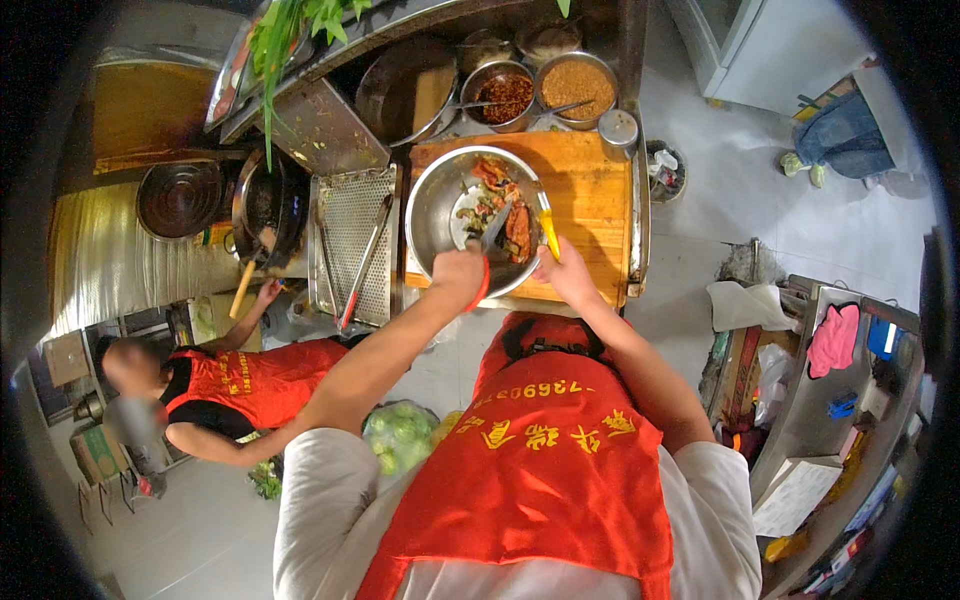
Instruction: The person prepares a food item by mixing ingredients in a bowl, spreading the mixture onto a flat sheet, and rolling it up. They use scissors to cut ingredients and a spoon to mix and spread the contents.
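Observation:
My left hand (459, 276) grips scissors (497, 225) with a red handle loop, their blades pointing into a stainless steel bowl (431, 214). The blades touch or overlap reddish cooked pieces (517, 229) that look like meat. Chopped greenish bits (480, 210) lie beside them. At the bowl's right rim, my right hand (566, 271) is closed around a yellow-handled tool (550, 234); its far end is hard to make out. Under the bowl is a wooden cutting board (592, 202).
Bowls of chilli flakes (506, 101) and tan crumbs (577, 86) stand behind the board, with a lidded jar (619, 131). Tongs (365, 262) rest on a perforated tray (341, 217). A co-worker in a red apron (262, 382) stands at left near a wok (262, 210).

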The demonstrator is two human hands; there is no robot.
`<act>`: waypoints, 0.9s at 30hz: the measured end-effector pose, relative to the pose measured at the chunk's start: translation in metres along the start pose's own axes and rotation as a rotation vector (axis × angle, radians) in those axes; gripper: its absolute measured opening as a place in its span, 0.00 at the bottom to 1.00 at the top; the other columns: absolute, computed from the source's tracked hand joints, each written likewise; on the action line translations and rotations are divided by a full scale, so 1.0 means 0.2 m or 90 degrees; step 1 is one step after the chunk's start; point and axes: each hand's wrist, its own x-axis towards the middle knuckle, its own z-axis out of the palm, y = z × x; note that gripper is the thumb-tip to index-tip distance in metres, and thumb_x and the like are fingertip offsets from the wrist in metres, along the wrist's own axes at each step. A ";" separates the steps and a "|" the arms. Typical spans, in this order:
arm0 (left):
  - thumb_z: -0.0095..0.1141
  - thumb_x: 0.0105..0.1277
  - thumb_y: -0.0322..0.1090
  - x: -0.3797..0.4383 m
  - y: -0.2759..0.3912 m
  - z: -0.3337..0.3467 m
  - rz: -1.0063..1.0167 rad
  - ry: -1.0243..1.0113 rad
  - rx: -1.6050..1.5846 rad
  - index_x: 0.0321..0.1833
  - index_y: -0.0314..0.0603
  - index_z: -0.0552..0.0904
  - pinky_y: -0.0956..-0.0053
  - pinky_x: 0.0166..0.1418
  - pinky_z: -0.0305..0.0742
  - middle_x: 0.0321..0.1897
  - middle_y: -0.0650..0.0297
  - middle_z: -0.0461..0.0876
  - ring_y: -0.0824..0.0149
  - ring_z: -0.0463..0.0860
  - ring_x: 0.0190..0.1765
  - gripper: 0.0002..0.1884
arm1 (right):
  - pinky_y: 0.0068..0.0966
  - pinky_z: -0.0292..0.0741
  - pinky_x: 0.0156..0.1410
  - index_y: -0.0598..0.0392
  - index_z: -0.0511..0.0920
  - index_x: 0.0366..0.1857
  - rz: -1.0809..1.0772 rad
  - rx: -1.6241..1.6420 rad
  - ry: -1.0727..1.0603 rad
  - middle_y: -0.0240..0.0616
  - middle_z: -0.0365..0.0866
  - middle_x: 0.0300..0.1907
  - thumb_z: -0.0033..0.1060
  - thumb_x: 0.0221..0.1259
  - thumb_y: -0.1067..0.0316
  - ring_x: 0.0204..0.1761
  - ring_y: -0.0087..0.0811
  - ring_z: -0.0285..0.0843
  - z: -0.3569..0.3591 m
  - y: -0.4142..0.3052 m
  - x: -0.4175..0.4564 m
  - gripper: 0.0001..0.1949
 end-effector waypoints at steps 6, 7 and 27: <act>0.50 0.66 0.32 0.05 0.03 -0.03 -0.095 0.017 0.197 0.59 0.32 0.70 0.66 0.43 0.80 0.42 0.54 0.87 0.56 0.88 0.39 0.20 | 0.24 0.79 0.34 0.62 0.70 0.46 0.004 0.002 -0.026 0.36 0.76 0.30 0.49 0.74 0.62 0.28 0.25 0.80 0.01 -0.07 -0.02 0.12; 0.50 0.65 0.31 0.08 0.05 0.03 -0.094 0.052 0.181 0.58 0.31 0.71 0.63 0.42 0.80 0.40 0.54 0.87 0.56 0.88 0.40 0.19 | 0.24 0.79 0.34 0.61 0.70 0.46 0.001 -0.001 -0.026 0.36 0.76 0.29 0.49 0.74 0.62 0.28 0.25 0.80 0.01 -0.09 -0.03 0.12; 0.46 0.69 0.33 0.09 -0.04 -0.07 -0.112 0.001 -0.087 0.51 0.30 0.74 0.57 0.45 0.81 0.38 0.46 0.86 0.51 0.87 0.42 0.14 | 0.25 0.80 0.33 0.62 0.71 0.46 0.001 -0.010 -0.036 0.40 0.80 0.27 0.50 0.73 0.62 0.28 0.28 0.84 0.03 0.02 -0.01 0.12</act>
